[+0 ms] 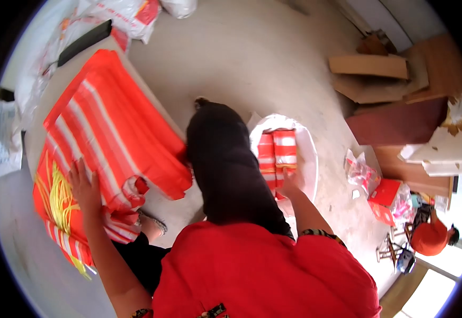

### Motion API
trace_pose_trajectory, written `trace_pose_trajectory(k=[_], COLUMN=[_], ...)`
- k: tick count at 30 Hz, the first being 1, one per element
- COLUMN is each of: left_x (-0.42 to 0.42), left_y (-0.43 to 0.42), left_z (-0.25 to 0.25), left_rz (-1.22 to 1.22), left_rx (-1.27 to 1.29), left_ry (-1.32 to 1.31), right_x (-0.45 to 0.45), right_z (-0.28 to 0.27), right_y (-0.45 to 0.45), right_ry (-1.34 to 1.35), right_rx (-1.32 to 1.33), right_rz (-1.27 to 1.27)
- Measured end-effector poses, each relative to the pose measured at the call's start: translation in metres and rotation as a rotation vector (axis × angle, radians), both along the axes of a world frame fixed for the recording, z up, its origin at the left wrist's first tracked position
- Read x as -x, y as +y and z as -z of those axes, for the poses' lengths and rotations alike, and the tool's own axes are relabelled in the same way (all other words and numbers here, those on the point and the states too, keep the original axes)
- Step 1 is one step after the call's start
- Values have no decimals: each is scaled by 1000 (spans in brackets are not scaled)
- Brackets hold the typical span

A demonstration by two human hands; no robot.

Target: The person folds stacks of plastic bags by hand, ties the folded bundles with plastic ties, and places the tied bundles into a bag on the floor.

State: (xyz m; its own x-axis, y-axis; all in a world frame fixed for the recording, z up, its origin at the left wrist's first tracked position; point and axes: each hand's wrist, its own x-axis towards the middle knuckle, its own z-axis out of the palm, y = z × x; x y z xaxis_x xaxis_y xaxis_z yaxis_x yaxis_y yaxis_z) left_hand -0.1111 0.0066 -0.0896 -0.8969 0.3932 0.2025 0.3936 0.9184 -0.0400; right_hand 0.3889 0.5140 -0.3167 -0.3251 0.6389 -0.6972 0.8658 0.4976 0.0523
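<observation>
My left hand [85,190] lies with fingers spread on red-and-white striped sheeting [96,122], which is draped over a low table at the left. Beside that hand is a bunch of yellow strings [61,204]. On the right, a round white container [311,159], lined with white material, holds folded red-and-white striped bundles [285,144]. My right hand [290,185] reaches inside it, with its fingers closed at the near end of one bundle; the fingertips are partly hidden.
Between my hands is my dark-trousered knee [215,143]. White plastic sacks [122,18] lie at the upper left. Cardboard boxes [368,66] and a dark red panel [400,124] stand at the right. A person in an orange-red top [429,238] is at the far right, near plastic bags [363,172].
</observation>
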Motion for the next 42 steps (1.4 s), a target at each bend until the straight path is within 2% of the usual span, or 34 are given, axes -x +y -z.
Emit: trace_pose_trajectory(k=[1, 3, 5, 7, 8, 9, 11, 12, 14, 15, 18, 20, 22, 23, 24, 31, 32, 37, 40, 42], left_x=[-2, -6, -13, -19, -18, -18, -16, -18, -17, -17, -25, -27, -33, -37, -41, -54, -55, -62, -63, -64], left_y=[1, 8, 17, 24, 20, 16, 8, 5, -14, -24, -32, -39, -42, -41, -42, -58, -61, -59, -59, -59], left_z=[-1, -8, -16, -26, -25, -25, -32, -39, -31, -27, -32, -30, -31, -35, -43, -71, -67, -89, -94, -95], left_rz=[-14, -45, -56, -66, -49, -25, 32, 86, 55, 39, -45, -94, -146, -171, -172, -196, -164, -125, -93, -56], left_rx=[10, 34, 13, -3, -43, -102, -343, -463, -520, -550, -553, -511, -534, -545, -527, -530, -520, -468, -486, -538], left_ry=[0, -23, -29, -46, -57, -72, -159, -174, -149, -134, -187, -199, -256, -286, -321, -502, -439, -447, -472, -465], right_x=[4, 0, 13, 29, 64, 63, 107, 137, 190, 219, 280, 308, 325, 334, 342, 367, 368, 367, 373, 378], right_z=[-2, 5, -15, -24, -67, -49, -85, -125, -179, -221, -285, -322, -323, -326, -329, -293, -294, -304, -302, -287], right_y=[2, 24, 23, 33, 34, 51, 65, 59, 44, 18, -44, -100, -143, -166, -192, -256, -258, -262, -263, -265], right_ry=[-65, -25, 81, 158, 98, 264, 528, 704, 988, 1090, 1340, 1335, 1271, 1208, 1257, 1240, 1226, 1198, 1218, 1282], right_rx=[-66, 37, -74, -163, -91, -207, -227, -139, -122, -29, -16, 5, 43, 174, 263, 201, 221, 275, 403, 547], right_rz=[-100, -91, -56, -172, -104, -190, -143, -113, -186, -123, -442, -722, -1035, -1109, -1159, -1323, -1310, -1267, -1199, -979])
